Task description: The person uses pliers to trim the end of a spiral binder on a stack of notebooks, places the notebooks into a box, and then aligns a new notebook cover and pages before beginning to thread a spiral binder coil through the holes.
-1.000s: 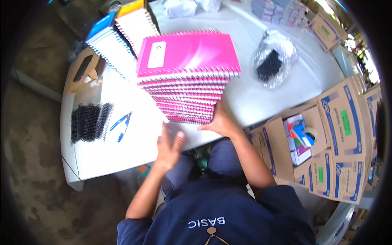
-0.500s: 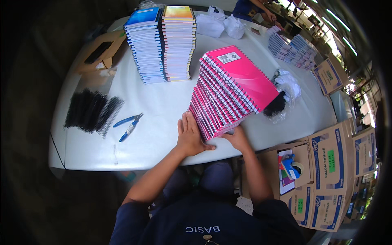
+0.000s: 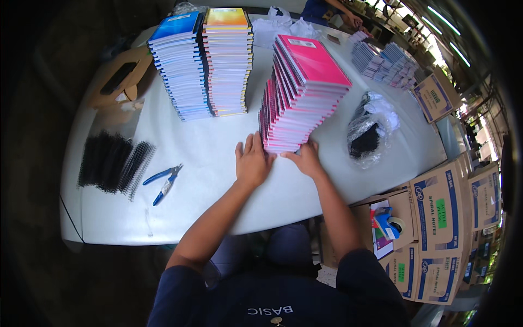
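A tall, leaning stack of pink spiral notebooks (image 3: 305, 103) stands on the white-covered table (image 3: 201, 212) in front of me. At its lower left corner, my left hand (image 3: 253, 166) presses with fingers along the side and thumb at the near face. My right hand (image 3: 308, 161) holds the lower right corner, its fingers partly hidden behind the stack; the two thumbs nearly meet at the base. Just left and beyond rise a blue-covered notebook stack (image 3: 182, 76) and a yellow-covered one (image 3: 226, 71). Blue-handled cutters (image 3: 164, 182) lie left of my hands, beside black spiral coils (image 3: 111, 161).
Clear plastic with black coils (image 3: 364, 140) lies at the right. A cardboard piece (image 3: 103, 97) is at the far left, white bags (image 3: 272, 27) at the back. Cardboard boxes (image 3: 438, 212) and a blue tape dispenser (image 3: 388, 223) stand right. Another person's hand (image 3: 354, 22) is near distant notebook piles (image 3: 381, 62).
The pink stack has moved away from me and turned, so its near face shows more page edges and less spiral binding. Both hands have moved forward with it, staying at its base.
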A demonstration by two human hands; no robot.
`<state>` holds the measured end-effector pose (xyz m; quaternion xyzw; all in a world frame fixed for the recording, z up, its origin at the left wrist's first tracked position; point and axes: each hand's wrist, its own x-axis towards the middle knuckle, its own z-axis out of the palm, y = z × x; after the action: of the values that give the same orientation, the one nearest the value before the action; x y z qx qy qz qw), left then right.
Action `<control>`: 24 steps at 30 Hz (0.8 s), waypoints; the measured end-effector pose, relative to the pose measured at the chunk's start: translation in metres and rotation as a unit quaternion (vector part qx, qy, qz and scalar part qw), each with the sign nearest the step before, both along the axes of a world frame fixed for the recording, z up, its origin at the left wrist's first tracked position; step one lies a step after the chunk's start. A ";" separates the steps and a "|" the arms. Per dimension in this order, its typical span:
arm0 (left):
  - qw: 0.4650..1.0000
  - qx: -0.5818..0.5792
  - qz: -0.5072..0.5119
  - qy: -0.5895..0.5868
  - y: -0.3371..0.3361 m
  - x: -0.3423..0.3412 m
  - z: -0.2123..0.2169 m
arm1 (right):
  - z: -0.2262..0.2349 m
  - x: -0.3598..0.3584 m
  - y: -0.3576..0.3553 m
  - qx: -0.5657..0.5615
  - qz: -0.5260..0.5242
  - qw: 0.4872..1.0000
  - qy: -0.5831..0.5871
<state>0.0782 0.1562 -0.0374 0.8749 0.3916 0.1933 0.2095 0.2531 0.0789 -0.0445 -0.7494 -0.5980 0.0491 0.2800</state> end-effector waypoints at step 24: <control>0.961 0.012 0.197 -0.193 0.066 0.052 -0.006 | -0.003 0.050 0.125 0.026 -0.020 0.999 0.002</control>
<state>0.1306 0.2227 -0.0430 0.7292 0.5058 0.4004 0.2282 0.3035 0.2039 -0.0472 -0.7535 -0.5836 0.0292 0.3012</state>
